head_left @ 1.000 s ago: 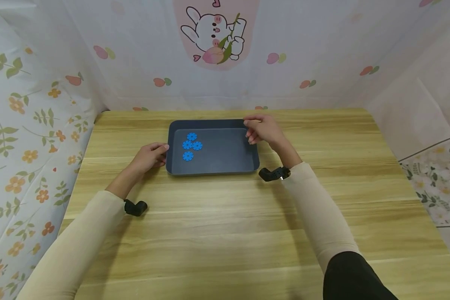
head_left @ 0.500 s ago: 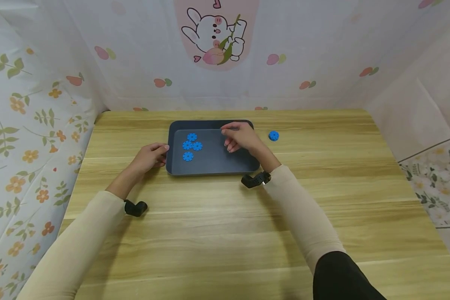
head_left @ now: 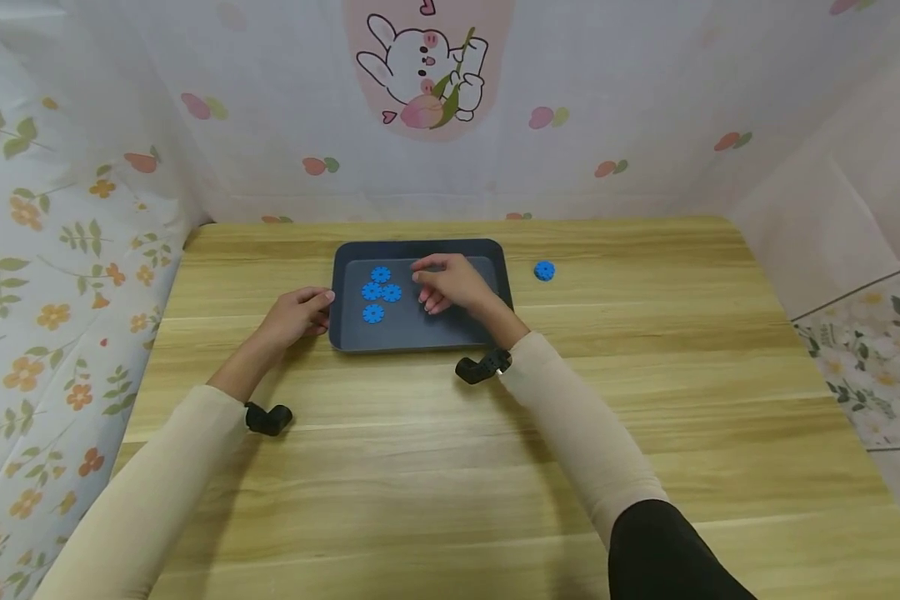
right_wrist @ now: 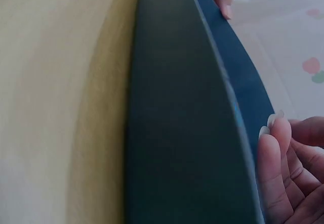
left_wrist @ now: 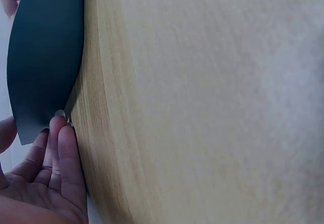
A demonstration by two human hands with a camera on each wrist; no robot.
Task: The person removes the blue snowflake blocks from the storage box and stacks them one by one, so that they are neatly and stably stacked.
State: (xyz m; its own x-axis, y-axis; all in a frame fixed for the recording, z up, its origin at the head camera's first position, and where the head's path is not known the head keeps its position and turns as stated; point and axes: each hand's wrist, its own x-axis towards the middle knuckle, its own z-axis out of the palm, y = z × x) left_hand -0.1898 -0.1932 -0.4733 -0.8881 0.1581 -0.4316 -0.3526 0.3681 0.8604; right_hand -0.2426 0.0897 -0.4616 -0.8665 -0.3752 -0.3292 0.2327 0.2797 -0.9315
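A dark grey rectangular tray (head_left: 450, 333) lies on the table. Several blue notched discs (head_left: 372, 313), flat and flower-like, lie in its left part; two of them touch or overlap. My left hand (head_left: 294, 317) pinches the tray's left edge, thumb on the rim and fingers against the outer wall, as the left wrist view also shows. Above the middle of the tray hovers my right hand (head_left: 453, 283), just right of the discs, its fingers loosely bent and nothing visible between them. The tray wall hides the discs in both wrist views.
Right of the tray, a small stack of blue discs (head_left: 544, 270) stands on the wooden table (head_left: 420, 467). A printed cloth (head_left: 270, 83) hangs along the table's back edge, and a floral one (head_left: 52, 317) along the left.
My right hand has moved left from the tray's right end to above its middle, uncovering the disc stack on the table. My left hand stays at the tray's left edge.
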